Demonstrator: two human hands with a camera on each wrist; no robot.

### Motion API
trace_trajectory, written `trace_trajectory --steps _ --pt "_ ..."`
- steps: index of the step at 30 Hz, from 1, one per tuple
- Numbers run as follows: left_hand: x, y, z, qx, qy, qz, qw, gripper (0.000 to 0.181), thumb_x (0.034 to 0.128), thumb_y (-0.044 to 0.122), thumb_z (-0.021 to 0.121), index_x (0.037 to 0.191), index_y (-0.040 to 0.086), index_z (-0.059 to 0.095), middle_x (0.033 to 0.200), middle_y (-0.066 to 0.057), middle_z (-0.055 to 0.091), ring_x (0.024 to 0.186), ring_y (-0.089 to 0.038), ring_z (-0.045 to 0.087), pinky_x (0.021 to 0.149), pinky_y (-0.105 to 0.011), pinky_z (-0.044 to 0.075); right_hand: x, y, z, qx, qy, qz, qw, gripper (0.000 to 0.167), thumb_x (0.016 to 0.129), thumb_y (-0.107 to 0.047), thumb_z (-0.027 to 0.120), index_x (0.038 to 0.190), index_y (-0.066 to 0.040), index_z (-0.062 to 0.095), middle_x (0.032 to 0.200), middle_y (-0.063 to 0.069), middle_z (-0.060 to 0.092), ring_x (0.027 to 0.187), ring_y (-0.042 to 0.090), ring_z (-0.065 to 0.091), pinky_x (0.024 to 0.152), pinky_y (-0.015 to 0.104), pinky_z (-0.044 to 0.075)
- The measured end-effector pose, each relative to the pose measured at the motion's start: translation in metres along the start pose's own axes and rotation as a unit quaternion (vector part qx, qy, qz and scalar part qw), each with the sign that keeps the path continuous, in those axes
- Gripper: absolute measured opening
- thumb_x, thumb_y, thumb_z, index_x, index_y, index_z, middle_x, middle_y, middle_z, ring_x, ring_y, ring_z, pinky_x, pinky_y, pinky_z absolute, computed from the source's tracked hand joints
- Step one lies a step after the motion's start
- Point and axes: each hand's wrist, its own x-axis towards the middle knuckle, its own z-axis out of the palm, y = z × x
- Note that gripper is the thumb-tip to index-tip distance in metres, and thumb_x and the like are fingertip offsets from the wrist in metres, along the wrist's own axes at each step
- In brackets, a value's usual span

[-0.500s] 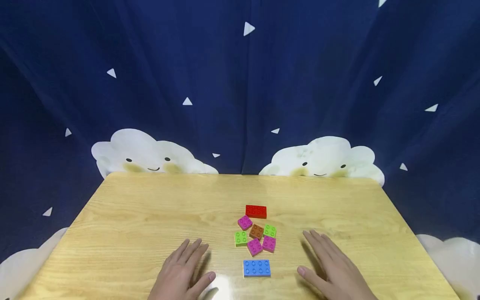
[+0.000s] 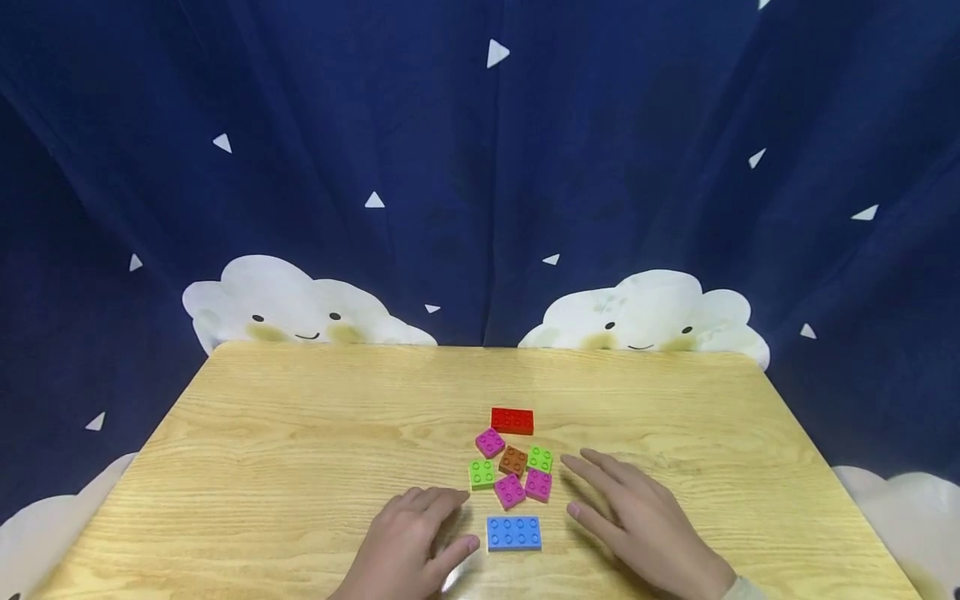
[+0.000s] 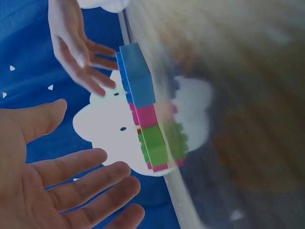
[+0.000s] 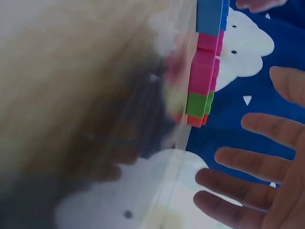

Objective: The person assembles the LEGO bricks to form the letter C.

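Observation:
A blue brick [image 2: 513, 534] lies nearest the person, with small magenta, lime green and brown [image 2: 513, 461] bricks behind it and a red brick [image 2: 512, 421] at the back. Just left of the blue brick is the left hand [image 2: 408, 542], empty, fingers relaxed and thumb apart. The right hand [image 2: 641, 525] is to the right of the small bricks, fingers spread, holding nothing. In the left wrist view the left hand [image 3: 71, 176] faces the blue brick [image 3: 138, 74]. In the right wrist view the right hand [image 4: 262, 167] is beside the magenta brick [image 4: 202, 71], apart from it.
The wooden table [image 2: 300, 417] has its far edge against a dark blue curtain [image 2: 420, 125] printed with white triangles and clouds. Its surface stretches out on both sides of the bricks.
Both hands have moved inward toward the bricks, the left one to the right and the right one to the left. The bricks lie as before.

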Motion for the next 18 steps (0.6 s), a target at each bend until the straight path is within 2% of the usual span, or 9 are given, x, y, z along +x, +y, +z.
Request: trace_trajectory --steps 3,5,9,11,14,18 --pt "0.007 0.005 0.003 0.005 -0.014 0.013 0.9998 0.053 0.1015 0.052 0.075 0.134 0.01 0.075 0.127 -0.005 0.075 0.118 -0.027 0.07 0.099 -0.055 0.055 0.007 -0.003 0.005 -0.011 0.019 -0.038 0.999 0.048 0.107 -0.048 0.069 0.152 -0.03 0.066 0.138 -0.002 0.068 0.126 0.025 0.066 0.102 0.059 0.054" --pt "0.011 0.008 0.006 0.015 -0.017 0.027 0.9994 0.053 0.0995 0.051 0.078 0.133 0.01 0.075 0.127 -0.004 0.075 0.117 -0.026 0.07 0.1 -0.053 0.056 0.013 -0.004 0.007 -0.019 0.028 -0.067 0.9972 0.043 0.106 -0.044 0.071 0.147 -0.029 0.07 0.124 -0.008 0.07 0.11 0.015 0.067 0.093 0.049 0.058" --pt "0.016 0.011 0.013 0.034 -0.021 0.048 0.9981 0.051 0.0952 0.046 0.085 0.131 0.011 0.076 0.126 -0.004 0.075 0.118 -0.024 0.069 0.101 -0.049 0.056 0.024 -0.005 0.01 -0.029 0.044 -0.124 0.9908 0.036 0.104 -0.036 0.076 0.138 -0.025 0.076 0.103 -0.011 0.065 0.083 0.003 0.055 0.071 0.031 0.052" --pt "0.018 0.012 0.016 0.039 -0.032 0.048 0.9976 0.052 0.0937 0.046 0.087 0.131 0.011 0.076 0.127 -0.004 0.075 0.12 -0.025 0.068 0.103 -0.05 0.055 0.028 -0.006 0.012 -0.025 0.043 -0.142 0.9887 0.034 0.103 -0.032 0.078 0.136 -0.023 0.077 0.099 -0.01 0.063 0.077 0.001 0.049 0.065 0.027 0.047" --pt "0.021 0.013 0.019 0.04 -0.048 0.043 0.9971 0.054 0.0923 0.047 0.088 0.132 0.013 0.076 0.128 -0.004 0.073 0.122 -0.025 0.067 0.102 -0.05 0.055 0.032 -0.006 0.014 -0.017 0.03 -0.147 0.9886 0.035 0.102 -0.03 0.079 0.136 -0.021 0.077 0.094 -0.009 0.059 0.072 0.001 0.044 0.061 0.024 0.042" --pt "0.025 0.014 0.021 0.041 -0.056 0.04 0.9967 0.054 0.0911 0.048 0.088 0.131 0.014 0.077 0.12 0.0 0.071 0.111 -0.018 0.066 0.096 -0.045 0.057 0.038 -0.007 0.017 -0.023 0.011 -0.145 0.989 0.037 0.101 -0.03 0.08 0.137 -0.021 0.077 0.09 -0.009 0.055 0.069 0.002 0.042 0.06 0.024 0.04"
